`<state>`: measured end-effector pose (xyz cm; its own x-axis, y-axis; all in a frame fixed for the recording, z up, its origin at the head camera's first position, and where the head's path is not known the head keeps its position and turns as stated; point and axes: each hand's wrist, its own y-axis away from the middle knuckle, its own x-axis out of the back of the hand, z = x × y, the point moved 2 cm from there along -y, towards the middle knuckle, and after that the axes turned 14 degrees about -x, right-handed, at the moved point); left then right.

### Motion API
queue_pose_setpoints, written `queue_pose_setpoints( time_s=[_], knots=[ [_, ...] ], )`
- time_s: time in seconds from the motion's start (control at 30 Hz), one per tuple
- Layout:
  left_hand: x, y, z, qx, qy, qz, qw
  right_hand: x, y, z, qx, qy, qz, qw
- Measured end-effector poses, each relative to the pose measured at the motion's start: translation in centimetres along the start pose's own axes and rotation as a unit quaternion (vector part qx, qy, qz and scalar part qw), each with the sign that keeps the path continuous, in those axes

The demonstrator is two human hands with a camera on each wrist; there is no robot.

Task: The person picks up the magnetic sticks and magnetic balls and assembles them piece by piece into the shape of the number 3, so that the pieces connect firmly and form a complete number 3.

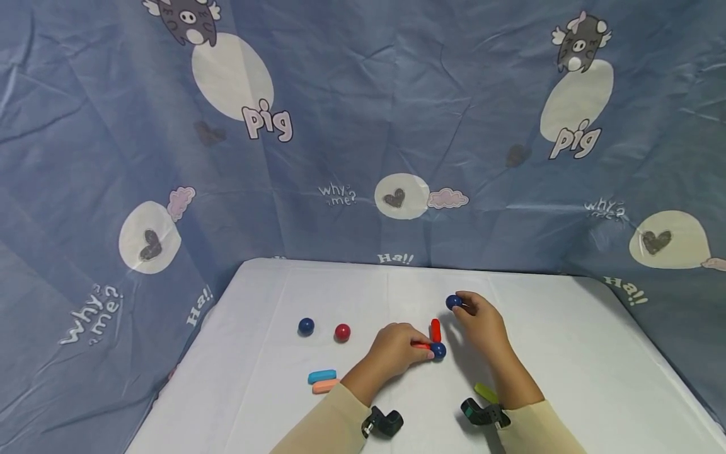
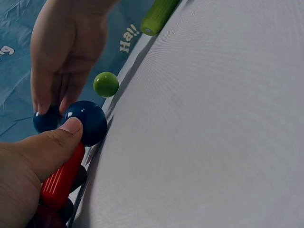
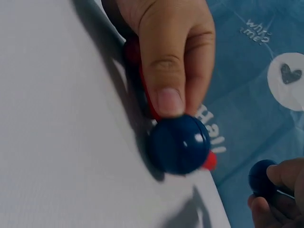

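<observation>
The left hand [image 1: 397, 348] pinches a blue ball [image 1: 438, 351] and a red stick [image 2: 64, 179]; in the left wrist view the stick's end meets the ball [image 2: 88, 123], with the thumb over the joint. A second red stick [image 1: 435, 330] lies just beyond that ball. To the right and farther back, the right hand [image 1: 482, 320] holds another blue ball [image 1: 454, 302] at its fingertips, which the right wrist view shows as a ball [image 3: 261, 178] between thumb and fingers. The two held balls are apart.
On the white table [image 1: 272, 403], a blue ball [image 1: 306, 326] and a red ball [image 1: 342, 333] sit at left, above a blue stick [image 1: 322, 376] and an orange stick [image 1: 325, 386]. A green stick [image 1: 486, 393] lies by the right forearm; the left wrist view shows a green ball [image 2: 106, 84].
</observation>
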<state>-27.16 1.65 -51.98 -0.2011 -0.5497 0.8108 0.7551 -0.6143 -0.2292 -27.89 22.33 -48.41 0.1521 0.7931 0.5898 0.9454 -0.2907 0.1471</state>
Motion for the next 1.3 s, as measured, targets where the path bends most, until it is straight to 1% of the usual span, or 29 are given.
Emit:
queue_pose_setpoints(
  time_s=[0.13, 0.27, 0.53, 0.63, 0.77, 0.97, 1.3],
  knots=[
    [0.1, 0.0, -0.2, -0.008, -0.004, 0.004, 1.0, -1.2, -0.6, -0.7, 0.013, 0.005, -0.014, 0.9998],
    [0.0, -0.1, -0.3, -0.016, -0.002, 0.006, 0.9998, -2.2, -1.0, -0.9, 0.012, 0.007, -0.023, 0.9996],
    [0.2, -0.2, -0.3, -0.031, -0.014, 0.008, 0.9994, -3.8, -1.3, -0.4, -0.007, -0.024, -0.059, 0.9979],
    [0.2, -0.3, -0.3, -0.036, -0.014, 0.007, 0.9992, -4.1, -1.2, 0.1, -0.02, -0.035, -0.066, 0.997],
    [0.1, -0.2, -0.3, -0.033, -0.014, 0.005, 0.9994, -4.4, -1.1, 0.4, -0.03, -0.057, -0.069, 0.9955],
    [0.0, -0.2, -0.3, -0.026, -0.01, 0.001, 0.9996, -4.3, -0.8, 0.6, -0.027, -0.074, -0.075, 0.9941],
    [0.0, -0.1, -0.4, -0.027, -0.002, 0.006, 0.9996, -4.5, -0.9, 1.0, -0.036, -0.068, -0.084, 0.9934]
  ],
)
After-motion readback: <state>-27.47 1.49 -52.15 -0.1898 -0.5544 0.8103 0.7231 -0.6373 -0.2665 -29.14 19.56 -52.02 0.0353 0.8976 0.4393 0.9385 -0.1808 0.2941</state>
